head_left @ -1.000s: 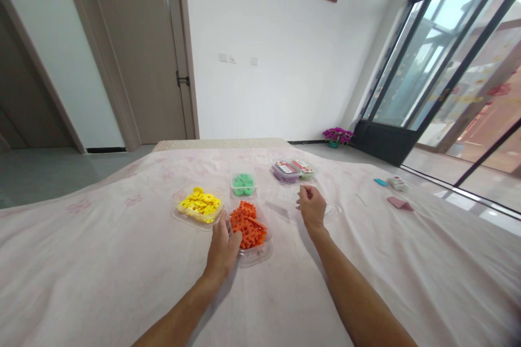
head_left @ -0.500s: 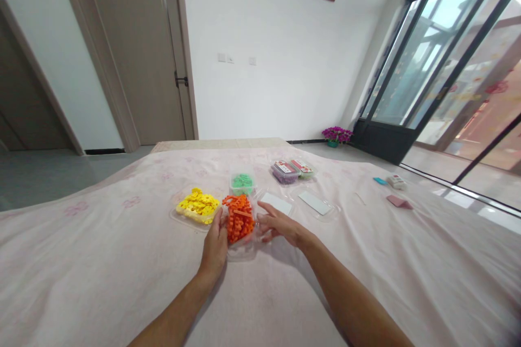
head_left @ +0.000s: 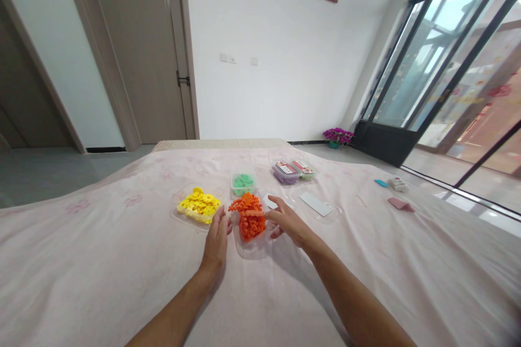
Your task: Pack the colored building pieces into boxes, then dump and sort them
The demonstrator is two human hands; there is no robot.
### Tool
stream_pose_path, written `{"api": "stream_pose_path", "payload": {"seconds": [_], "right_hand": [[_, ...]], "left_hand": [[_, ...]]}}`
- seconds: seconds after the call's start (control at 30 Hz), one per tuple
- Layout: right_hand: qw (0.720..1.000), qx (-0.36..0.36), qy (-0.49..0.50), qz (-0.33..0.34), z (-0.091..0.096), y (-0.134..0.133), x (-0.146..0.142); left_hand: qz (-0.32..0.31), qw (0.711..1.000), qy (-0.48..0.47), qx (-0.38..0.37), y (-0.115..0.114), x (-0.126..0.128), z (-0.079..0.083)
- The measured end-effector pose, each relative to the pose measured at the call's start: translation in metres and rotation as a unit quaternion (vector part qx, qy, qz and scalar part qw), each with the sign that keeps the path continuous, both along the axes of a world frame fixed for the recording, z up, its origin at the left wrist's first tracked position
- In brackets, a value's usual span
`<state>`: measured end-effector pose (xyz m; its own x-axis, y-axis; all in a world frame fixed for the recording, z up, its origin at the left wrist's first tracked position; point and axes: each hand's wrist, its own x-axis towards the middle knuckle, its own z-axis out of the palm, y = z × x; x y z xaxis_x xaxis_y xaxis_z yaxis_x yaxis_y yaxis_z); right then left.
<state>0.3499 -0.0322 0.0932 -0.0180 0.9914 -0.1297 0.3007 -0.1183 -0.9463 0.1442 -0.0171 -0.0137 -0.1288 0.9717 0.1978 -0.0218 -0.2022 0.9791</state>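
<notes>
A clear plastic box [head_left: 250, 254] heaped with orange plastic pieces [head_left: 251, 225] stands on the cloth between my hands. My left hand [head_left: 217, 236] is on its left, fingers stretched out and near its side, holding nothing. On the right, my right hand [head_left: 288, 223] has its fingers apart, with fingertips at the edge of the orange heap; whether they touch a piece I cannot tell. Close to my left hand, yellow pieces [head_left: 198, 205] fill another clear tray [head_left: 179, 220]. Just behind the orange heap is a clear box of green pieces [head_left: 243, 182].
Two labelled boxes, one with purple pieces [head_left: 286, 173] and one with light green pieces [head_left: 304, 169], stand farther back. A clear lid with a white label [head_left: 315, 204] lies to the right. Beyond it are a pink item [head_left: 401, 204], a blue item [head_left: 381, 182] and a white item [head_left: 398, 184].
The orange-filled box has shifted to the right, and its pieces lie differently. My left hand has come away from it a little. My right hand has moved slightly right.
</notes>
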Motion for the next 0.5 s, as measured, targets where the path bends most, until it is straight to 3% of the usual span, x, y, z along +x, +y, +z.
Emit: {"api": "stream_pose_path", "payload": {"seconds": [0.1,0.23,0.33,0.5], "right_hand": [[0.981,0.107,-0.159,0.015,0.009,-0.003,0.01],[0.896,0.234,-0.378,0.003,0.017,-0.021,-0.003],[0.85,0.294,-0.437,0.017,0.018,-0.037,-0.027],[0.833,0.318,-0.45,0.047,0.008,-0.053,-0.052]], "left_hand": [[0.002,0.999,-0.003,-0.048,-0.002,0.001,0.004],[-0.016,0.996,0.087,-0.019,-0.005,0.002,0.008],[-0.029,0.992,0.119,0.02,-0.007,0.003,0.011],[-0.032,0.984,0.149,0.094,-0.01,0.0,0.009]]}}
